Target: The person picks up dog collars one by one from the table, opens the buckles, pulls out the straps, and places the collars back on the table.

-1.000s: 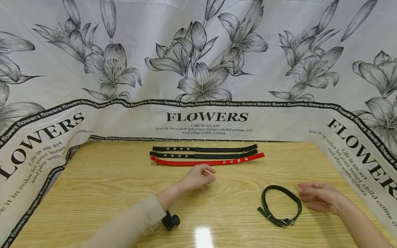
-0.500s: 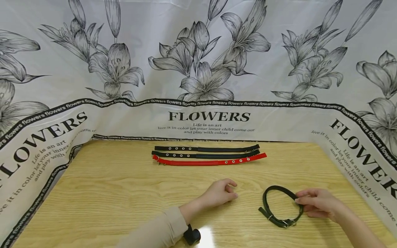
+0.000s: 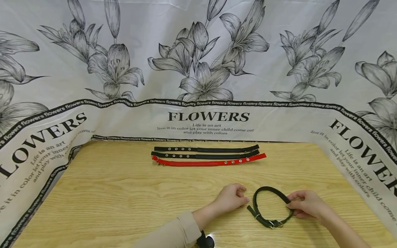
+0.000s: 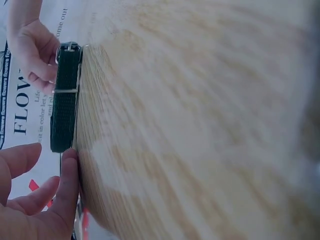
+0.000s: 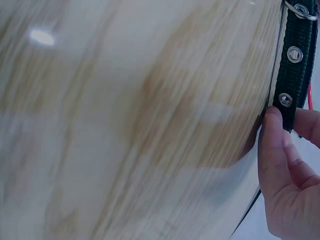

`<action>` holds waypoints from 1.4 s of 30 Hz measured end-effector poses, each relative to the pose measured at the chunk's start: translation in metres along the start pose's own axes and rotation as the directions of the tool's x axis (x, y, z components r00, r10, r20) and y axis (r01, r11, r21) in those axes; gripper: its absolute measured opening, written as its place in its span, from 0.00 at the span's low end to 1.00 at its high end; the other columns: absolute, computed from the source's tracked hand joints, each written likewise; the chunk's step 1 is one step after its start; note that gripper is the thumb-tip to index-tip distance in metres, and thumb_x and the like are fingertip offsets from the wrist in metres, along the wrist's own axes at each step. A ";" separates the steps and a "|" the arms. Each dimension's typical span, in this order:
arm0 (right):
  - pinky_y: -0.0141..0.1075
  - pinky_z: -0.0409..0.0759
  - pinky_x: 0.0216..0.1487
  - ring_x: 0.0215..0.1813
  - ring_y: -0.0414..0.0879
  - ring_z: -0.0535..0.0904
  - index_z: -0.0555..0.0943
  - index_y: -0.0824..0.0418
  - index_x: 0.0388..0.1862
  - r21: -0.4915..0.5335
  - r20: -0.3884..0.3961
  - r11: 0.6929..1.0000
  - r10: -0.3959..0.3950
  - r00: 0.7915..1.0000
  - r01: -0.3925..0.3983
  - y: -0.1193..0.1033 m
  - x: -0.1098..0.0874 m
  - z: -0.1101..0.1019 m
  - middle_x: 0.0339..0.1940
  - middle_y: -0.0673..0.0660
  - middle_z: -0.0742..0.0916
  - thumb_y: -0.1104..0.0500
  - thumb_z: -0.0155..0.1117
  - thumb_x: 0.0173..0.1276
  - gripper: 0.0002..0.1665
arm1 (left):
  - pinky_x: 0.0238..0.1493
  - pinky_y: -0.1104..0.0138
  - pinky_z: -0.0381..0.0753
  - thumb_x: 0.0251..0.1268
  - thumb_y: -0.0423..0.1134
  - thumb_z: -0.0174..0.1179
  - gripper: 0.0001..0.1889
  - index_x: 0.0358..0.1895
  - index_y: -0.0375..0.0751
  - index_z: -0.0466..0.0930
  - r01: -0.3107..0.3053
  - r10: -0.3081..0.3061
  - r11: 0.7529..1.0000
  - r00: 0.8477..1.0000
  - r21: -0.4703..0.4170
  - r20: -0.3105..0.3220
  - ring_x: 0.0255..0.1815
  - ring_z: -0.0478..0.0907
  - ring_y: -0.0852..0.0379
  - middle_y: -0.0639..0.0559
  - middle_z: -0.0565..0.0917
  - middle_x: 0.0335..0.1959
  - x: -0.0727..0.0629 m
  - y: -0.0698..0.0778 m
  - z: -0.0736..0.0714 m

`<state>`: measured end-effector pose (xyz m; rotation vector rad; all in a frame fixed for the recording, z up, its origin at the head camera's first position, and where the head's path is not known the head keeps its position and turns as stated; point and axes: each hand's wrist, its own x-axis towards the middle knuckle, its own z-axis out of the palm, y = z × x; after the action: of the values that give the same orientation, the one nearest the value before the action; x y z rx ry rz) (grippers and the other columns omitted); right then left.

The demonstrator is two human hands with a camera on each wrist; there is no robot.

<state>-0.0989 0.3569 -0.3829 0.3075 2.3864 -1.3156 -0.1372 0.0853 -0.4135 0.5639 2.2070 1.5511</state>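
Note:
A dark green buckled collar (image 3: 270,188) stands on its edge as a closed loop at the right front of the table. My right hand (image 3: 308,205) pinches its right side between thumb and fingers. Metal eyelets along the strap show in the right wrist view, where the hand (image 5: 292,175) grips the band. My left hand (image 3: 231,198) is just left of the loop, its fingers relaxed and holding nothing. In the left wrist view, the fingers of that hand (image 4: 37,200) are spread close to the collar's green webbing (image 4: 64,120).
At the back of the table (image 3: 124,193) lie two straight black collars (image 3: 217,149) (image 3: 214,156) and a red collar (image 3: 198,163), side by side. A white cloth (image 3: 207,124) with printed flowers hangs behind and along both sides. A black strapped device (image 3: 206,241) sits at my left wrist.
The left hand has come right and toward me, from near the red collar to beside the loop. The right hand has taken hold of the green collar and shifted it slightly left.

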 end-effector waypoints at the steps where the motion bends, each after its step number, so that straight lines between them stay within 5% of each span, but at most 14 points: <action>1: 0.33 0.81 0.24 0.23 0.42 0.78 0.72 0.80 0.45 0.004 -0.004 1.000 0.003 1.000 -0.003 -0.002 0.000 0.003 0.22 0.51 0.80 0.68 0.64 0.58 0.20 | 0.24 0.76 0.73 0.58 0.34 0.64 0.17 0.49 0.31 0.77 -0.003 0.003 1.000 1.000 0.006 -0.004 0.21 0.73 0.66 0.56 0.75 0.26 0.000 0.000 0.000; 7: 0.33 0.82 0.26 0.24 0.42 0.79 0.74 0.79 0.44 -0.003 0.009 1.000 -0.030 1.000 0.030 -0.018 -0.003 0.015 0.23 0.51 0.80 0.69 0.62 0.58 0.17 | 0.29 0.76 0.72 0.56 0.34 0.65 0.16 0.47 0.32 0.78 -0.034 0.036 0.998 0.999 0.052 -0.032 0.26 0.70 0.67 0.56 0.76 0.26 -0.001 -0.001 -0.002; 13: 0.32 0.81 0.26 0.25 0.41 0.79 0.74 0.79 0.45 -0.016 0.069 0.996 -0.084 0.994 0.086 -0.033 -0.001 0.022 0.25 0.53 0.82 0.68 0.60 0.59 0.17 | 0.30 0.75 0.74 0.56 0.33 0.64 0.14 0.47 0.33 0.79 -0.036 0.036 0.999 0.999 -0.018 -0.023 0.28 0.73 0.67 0.56 0.79 0.28 -0.003 -0.008 -0.012; 20: 0.33 0.81 0.25 0.24 0.43 0.79 0.76 0.78 0.43 -0.024 0.081 0.989 -0.144 0.986 0.146 -0.058 0.007 0.033 0.24 0.55 0.83 0.68 0.60 0.60 0.15 | 0.28 0.74 0.76 0.58 0.33 0.64 0.15 0.48 0.34 0.78 -0.025 0.021 0.994 0.999 -0.104 -0.041 0.26 0.76 0.66 0.55 0.80 0.28 -0.010 -0.011 -0.036; 32: 0.35 0.81 0.25 0.23 0.45 0.80 0.77 0.76 0.41 -0.023 0.152 0.973 -0.225 0.962 0.231 -0.102 0.025 0.060 0.24 0.56 0.84 0.67 0.61 0.58 0.14 | 0.33 0.61 0.82 0.60 0.35 0.63 0.19 0.55 0.37 0.74 -0.006 -0.008 0.985 0.997 -0.170 -0.081 0.31 0.81 0.55 0.49 0.77 0.36 -0.042 -0.013 -0.082; 37: 0.34 0.82 0.26 0.23 0.44 0.80 0.78 0.74 0.41 -0.004 0.171 0.974 -0.225 0.959 0.229 -0.119 0.032 0.068 0.25 0.57 0.84 0.67 0.62 0.57 0.13 | 0.37 0.65 0.81 0.63 0.37 0.60 0.19 0.57 0.37 0.73 -0.064 0.055 0.994 0.994 -0.088 -0.092 0.37 0.81 0.53 0.45 0.77 0.44 -0.055 -0.010 -0.103; 42: 0.32 0.81 0.25 0.21 0.41 0.79 0.79 0.75 0.41 0.040 0.232 0.978 -0.209 0.950 0.205 -0.130 0.034 0.068 0.24 0.56 0.83 0.68 0.62 0.57 0.13 | 0.42 0.67 0.80 0.63 0.41 0.61 0.18 0.55 0.42 0.75 -0.201 0.207 0.978 0.971 0.062 -0.116 0.44 0.79 0.53 0.48 0.76 0.50 -0.069 -0.002 -0.122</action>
<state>-0.1623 0.2300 -0.3317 -0.0955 2.2544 -1.3757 -0.1433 -0.0487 -0.3716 0.7509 2.3471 1.6762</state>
